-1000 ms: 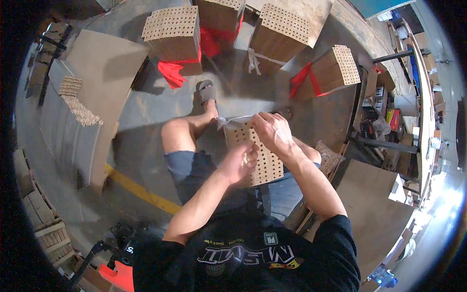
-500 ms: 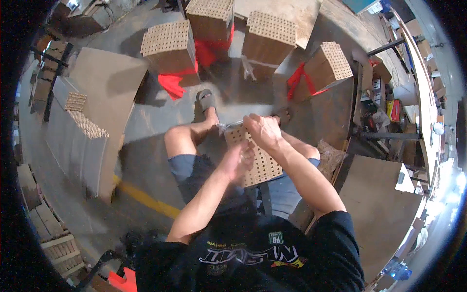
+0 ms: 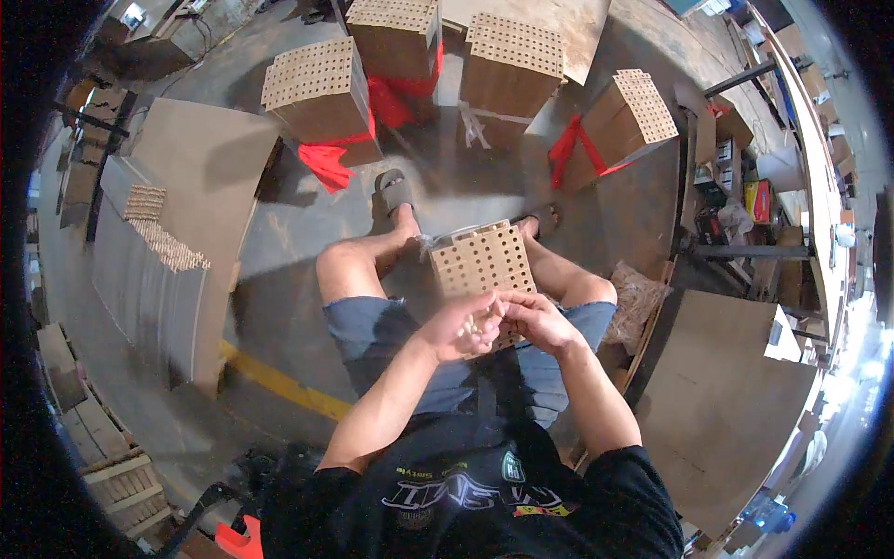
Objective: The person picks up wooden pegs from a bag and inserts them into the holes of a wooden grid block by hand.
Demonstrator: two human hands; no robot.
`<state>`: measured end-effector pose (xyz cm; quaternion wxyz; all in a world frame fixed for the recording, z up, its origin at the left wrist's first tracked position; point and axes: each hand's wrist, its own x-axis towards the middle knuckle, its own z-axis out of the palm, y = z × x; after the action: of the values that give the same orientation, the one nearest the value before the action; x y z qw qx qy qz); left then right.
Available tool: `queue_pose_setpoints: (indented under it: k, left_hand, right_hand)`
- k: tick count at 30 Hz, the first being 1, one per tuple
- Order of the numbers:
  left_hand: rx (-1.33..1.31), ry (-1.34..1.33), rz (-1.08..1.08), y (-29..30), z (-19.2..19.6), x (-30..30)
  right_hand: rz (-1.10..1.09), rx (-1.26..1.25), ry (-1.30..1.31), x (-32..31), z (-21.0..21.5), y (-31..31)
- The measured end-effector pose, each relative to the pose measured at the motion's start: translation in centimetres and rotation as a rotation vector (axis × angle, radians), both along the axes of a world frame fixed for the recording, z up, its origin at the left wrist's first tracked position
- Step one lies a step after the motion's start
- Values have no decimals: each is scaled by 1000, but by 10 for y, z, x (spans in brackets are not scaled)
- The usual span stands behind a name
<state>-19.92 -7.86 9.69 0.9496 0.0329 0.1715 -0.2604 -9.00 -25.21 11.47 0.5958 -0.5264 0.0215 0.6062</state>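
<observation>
Grey panels (image 3: 149, 307) took up the left side, with ribbed tan pieces (image 3: 172, 240) on them and a wide brown board (image 3: 200, 140) just beside. Next came a red object (image 3: 240, 538) at the lower edge, then a yellow line (image 3: 279, 382) running across the floor. Farther out stood a tall brown block (image 3: 326, 112) with rows of holes in its top and red cloth (image 3: 324, 168) around its lower part; a second holed block (image 3: 396, 42) stood just behind it to the right.

Near the middle, the left hand (image 3: 456, 331) was turned partly upward, its fingers curled around several small pale pegs (image 3: 470, 326). The perforated block (image 3: 480, 265) was between the person's knees, holed face up, a white strap near its far edge; both hands were over its near end. Beyond it stood another holed block (image 3: 512, 79), tied with a white strip (image 3: 473, 126). The right hand (image 3: 542, 324) met the left at the fingertips, thumb and forefinger close together; whether they pinched a peg could not be told.

Farther right were a block with a red band (image 3: 624, 130), a clear plastic bag (image 3: 633, 303) beside the knee, and a large brown panel (image 3: 717, 401).
</observation>
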Motion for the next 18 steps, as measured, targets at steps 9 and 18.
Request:
queue_pose_setpoints:
  k: [9,18]
  left_hand:
    - [38,93,180,7,-12,-1]
    - [324,349,204,3,9,6]
  right_hand:
    - [-21,-198,-634,41,0,29]
    - [377,3,-1659,64,4,119]
